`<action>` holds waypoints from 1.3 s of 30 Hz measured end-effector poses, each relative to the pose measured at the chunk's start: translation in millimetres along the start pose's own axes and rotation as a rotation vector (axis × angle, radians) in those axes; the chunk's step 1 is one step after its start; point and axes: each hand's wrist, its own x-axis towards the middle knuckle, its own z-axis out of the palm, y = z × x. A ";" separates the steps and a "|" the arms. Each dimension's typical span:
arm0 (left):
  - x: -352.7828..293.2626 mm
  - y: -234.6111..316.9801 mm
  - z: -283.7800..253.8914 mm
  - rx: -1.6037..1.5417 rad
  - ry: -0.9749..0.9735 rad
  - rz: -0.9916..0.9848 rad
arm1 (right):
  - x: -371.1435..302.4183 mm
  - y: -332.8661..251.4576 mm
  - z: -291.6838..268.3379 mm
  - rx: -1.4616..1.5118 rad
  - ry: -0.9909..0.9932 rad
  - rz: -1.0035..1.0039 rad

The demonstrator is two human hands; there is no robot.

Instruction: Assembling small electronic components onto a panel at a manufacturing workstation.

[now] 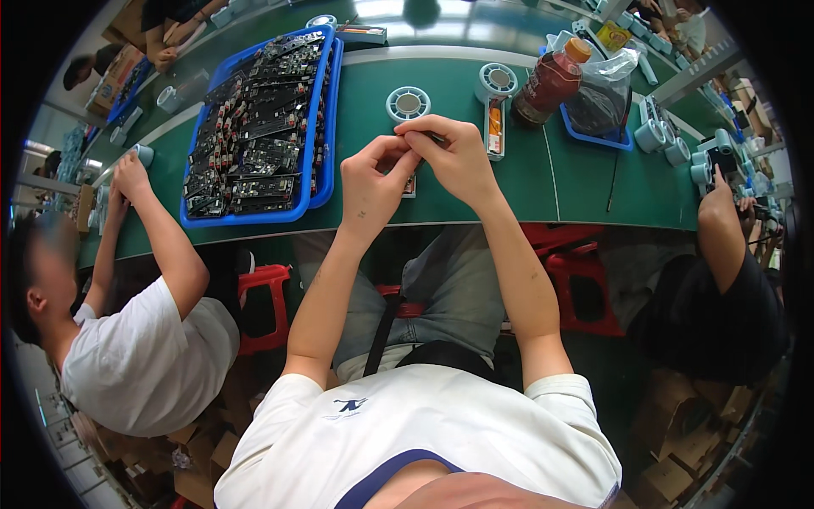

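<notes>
My left hand (pixel 376 174) and my right hand (pixel 451 157) meet above the green table, fingertips together. Both are closed in a pinch, and whatever they hold, if anything, is too small or hidden to name. Just beyond the fingers lies a white housing with a round, vented head (pixel 409 104); its lower part is mostly covered by my hands. To the right rests a similar round-headed housing (pixel 498 80), its open handle showing an orange part (pixel 494 120) inside. On the left, a blue tray (pixel 310 127) is heaped with black circuit boards (pixel 254 127).
A bottle with an orange cap (pixel 547 82) stands right of the housings. Beside it, a blue tray (pixel 600 140) holds a clear plastic bag (pixel 604 76). Several white housings (pixel 661 134) lie farther right. Co-workers sit at left (pixel 153 339) and right (pixel 712 297). Red stools (pixel 267 305) stand below.
</notes>
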 end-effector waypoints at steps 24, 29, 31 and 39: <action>22.8 -33.8 4.3 0.302 0.135 0.538 | 267.7 105.2 -36.3 -1.278 -0.018 0.178; 17.8 -27.6 1.9 0.235 0.203 0.477 | 224.7 64.6 -47.3 -1.126 -0.239 0.056; 18.2 -27.1 2.4 0.180 0.185 0.462 | 198.8 58.3 -50.6 -1.116 -0.256 0.025; 16.1 -29.0 -8.8 0.113 0.127 0.325 | 86.5 16.0 -35.8 -0.831 0.169 -0.226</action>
